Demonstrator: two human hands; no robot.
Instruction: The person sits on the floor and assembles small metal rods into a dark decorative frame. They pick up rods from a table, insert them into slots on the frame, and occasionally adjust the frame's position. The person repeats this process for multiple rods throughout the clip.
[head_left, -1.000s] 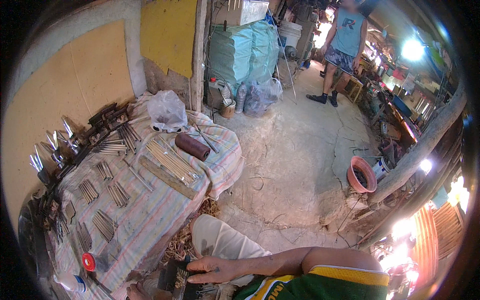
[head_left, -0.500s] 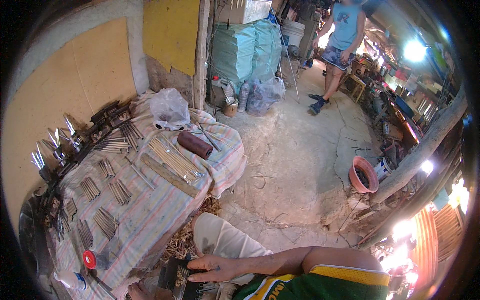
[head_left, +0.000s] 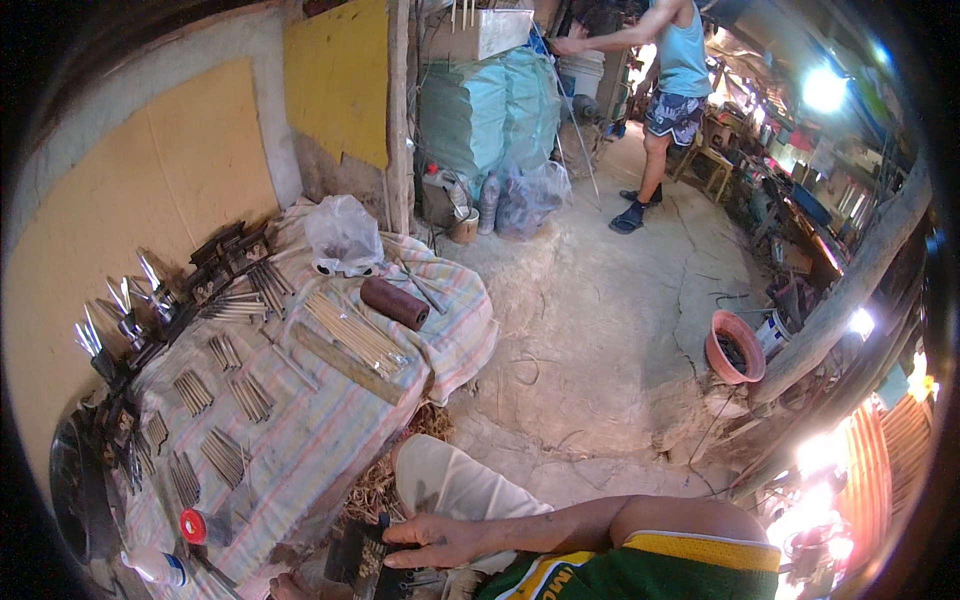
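On my head camera, the right hand (head_left: 435, 540) is just off the near edge of the striped, cloth-covered worktop (head_left: 310, 450), its fingers gripping a dark boxy block (head_left: 345, 548) with small tan pieces on it. The left hand (head_left: 290, 582) sits low by the same edge, mostly cut off; I can't tell what its fingers hold. On the worktop I see bundled slim grey rods (head_left: 222, 455), a clear red-lidded jar (head_left: 194, 525) at its near end and a maroon cylindrical roll (head_left: 395, 303) toward its far end.
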